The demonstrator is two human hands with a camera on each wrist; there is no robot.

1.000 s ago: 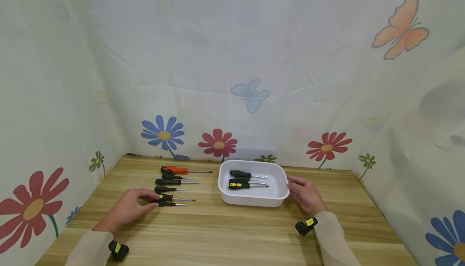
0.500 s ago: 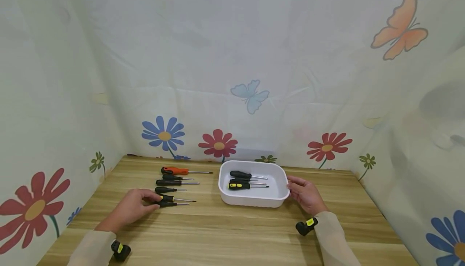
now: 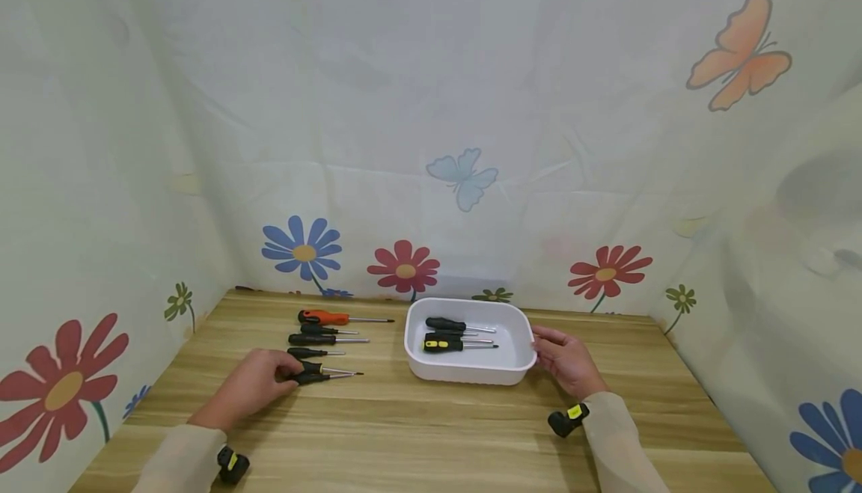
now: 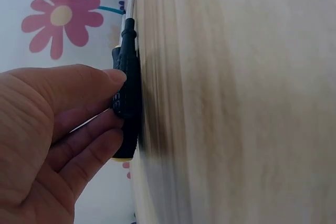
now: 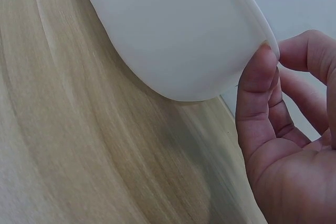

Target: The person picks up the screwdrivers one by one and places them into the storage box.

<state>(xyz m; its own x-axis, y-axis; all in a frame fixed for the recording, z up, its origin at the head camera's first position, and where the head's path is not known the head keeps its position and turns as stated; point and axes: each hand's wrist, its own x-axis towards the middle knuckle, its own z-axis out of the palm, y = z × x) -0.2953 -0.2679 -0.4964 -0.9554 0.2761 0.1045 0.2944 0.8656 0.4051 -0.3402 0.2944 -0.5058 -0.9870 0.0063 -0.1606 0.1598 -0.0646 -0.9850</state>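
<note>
My left hand (image 3: 252, 382) is at the near end of the row of screwdrivers on the left. Thumb and fingers pinch two screwdrivers together by their handles: a plain black one (image 4: 127, 74) under the thumb, and a black one with a yellow end (image 4: 126, 140) on the finger side. Their shafts point right and nearly meet at the tips in the head view. My right hand (image 3: 569, 364) pinches the right end of a white plastic box (image 3: 465, 374) at its rim, thumb outside. Several black-handled screwdrivers (image 3: 444, 324) lie inside the box, one with yellow marks.
Beyond the left hand, an orange-and-black screwdriver (image 3: 326, 317) and several black ones (image 3: 313, 340) lie roughly parallel on the wood-grain table (image 3: 404, 433). A flower-printed curtain (image 3: 377, 179) encloses the table's back and sides.
The left hand has shifted slightly right and closed its pinch. The nearest black screwdriver has come up against the yellow-ended one, their tips now converging. The right hand and box stay put.
</note>
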